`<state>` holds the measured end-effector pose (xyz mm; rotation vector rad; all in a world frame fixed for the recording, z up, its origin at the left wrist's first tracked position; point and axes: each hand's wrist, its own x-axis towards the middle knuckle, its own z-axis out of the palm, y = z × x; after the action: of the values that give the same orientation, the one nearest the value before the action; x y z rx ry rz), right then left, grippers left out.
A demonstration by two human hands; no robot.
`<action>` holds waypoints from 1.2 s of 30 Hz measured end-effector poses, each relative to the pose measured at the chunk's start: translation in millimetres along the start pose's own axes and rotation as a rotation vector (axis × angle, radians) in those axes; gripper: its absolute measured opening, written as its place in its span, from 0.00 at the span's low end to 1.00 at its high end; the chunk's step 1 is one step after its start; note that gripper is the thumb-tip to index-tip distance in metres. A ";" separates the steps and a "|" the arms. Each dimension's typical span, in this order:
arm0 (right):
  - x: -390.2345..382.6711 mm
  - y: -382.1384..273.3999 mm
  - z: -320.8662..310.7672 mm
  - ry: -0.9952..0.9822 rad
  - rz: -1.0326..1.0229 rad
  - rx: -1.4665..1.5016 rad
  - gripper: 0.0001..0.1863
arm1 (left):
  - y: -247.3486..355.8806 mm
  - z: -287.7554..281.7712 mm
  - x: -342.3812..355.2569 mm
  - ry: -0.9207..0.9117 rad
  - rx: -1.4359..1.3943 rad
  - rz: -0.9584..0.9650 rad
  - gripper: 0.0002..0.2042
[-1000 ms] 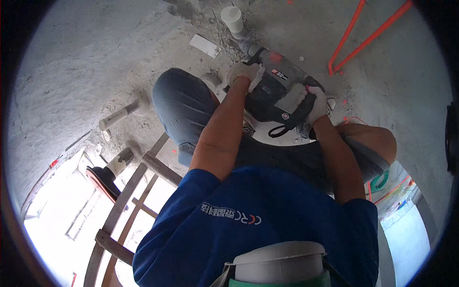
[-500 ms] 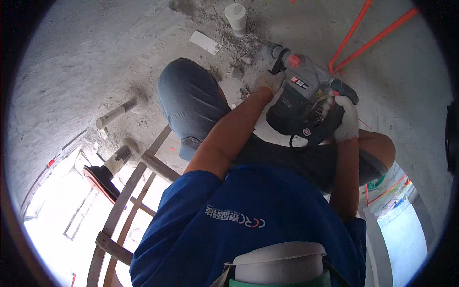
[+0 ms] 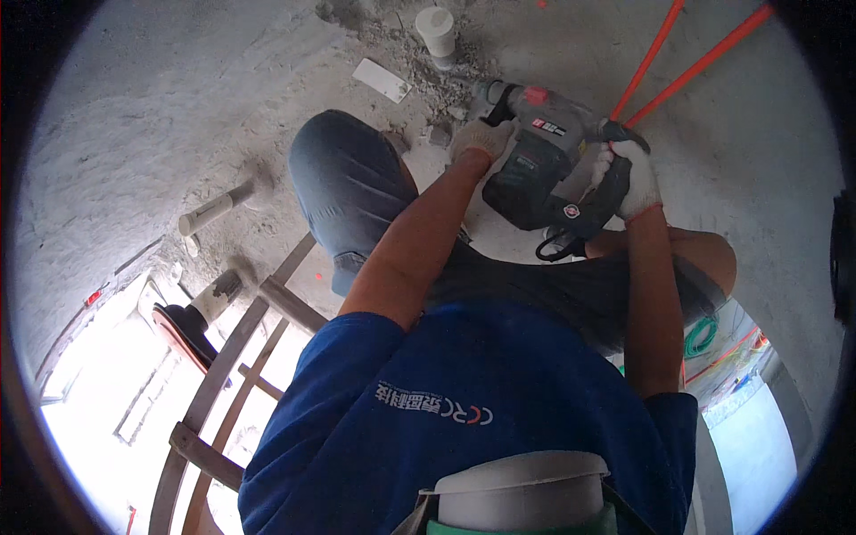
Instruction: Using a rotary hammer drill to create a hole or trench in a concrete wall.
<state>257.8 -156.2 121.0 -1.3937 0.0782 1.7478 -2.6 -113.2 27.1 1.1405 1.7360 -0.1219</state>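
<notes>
My left hand [image 3: 477, 143], in a pale knit glove, grips the black side handle near the front of a large grey and dark power hammer drill [image 3: 526, 178]. My right hand [image 3: 635, 183], also gloved, is wrapped round its rear handle. The drill's front end lies against broken concrete rubble [image 3: 450, 89], just right of and below a white capped pipe stub [image 3: 435, 28]. Dust blurs the bit, so I cannot tell exactly where its tip rests. A white rectangular piece [image 3: 382, 78] lies left of the rubble.
Two orange conduits [image 3: 688, 74] rise at upper right. My bent left knee [image 3: 334, 156] is beside the drill. At left are two pipes [image 3: 214, 210] [image 3: 216, 296] and a wooden ladder-like frame [image 3: 241, 343] over a bright opening. A green coiled hose [image 3: 700, 337] is at lower right.
Both hands and the drill moved right over the second, then slightly back left and up since half a second ago. More rubble shows by the pipe stub than a second ago.
</notes>
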 end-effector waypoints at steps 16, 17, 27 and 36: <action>-64.5 -30.8 105.0 0.028 -0.234 -0.493 0.12 | -10.0 37.9 20.1 -0.086 -0.491 0.089 0.31; -57.9 -36.4 112.0 -0.027 -0.269 -0.553 0.11 | -9.8 35.2 22.4 -0.136 -0.583 0.064 0.27; 34.5 -98.8 68.2 0.056 -0.020 -0.326 0.13 | 21.1 -4.4 23.1 -0.142 -0.348 0.226 0.19; 71.9 -46.6 -66.9 -0.066 0.118 0.041 0.10 | 2.9 31.0 54.3 -0.031 0.274 0.521 0.20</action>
<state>339.8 -121.6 58.5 -1.3243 0.1620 1.8771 18.3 -94.5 -28.8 1.7470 1.3704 -0.0569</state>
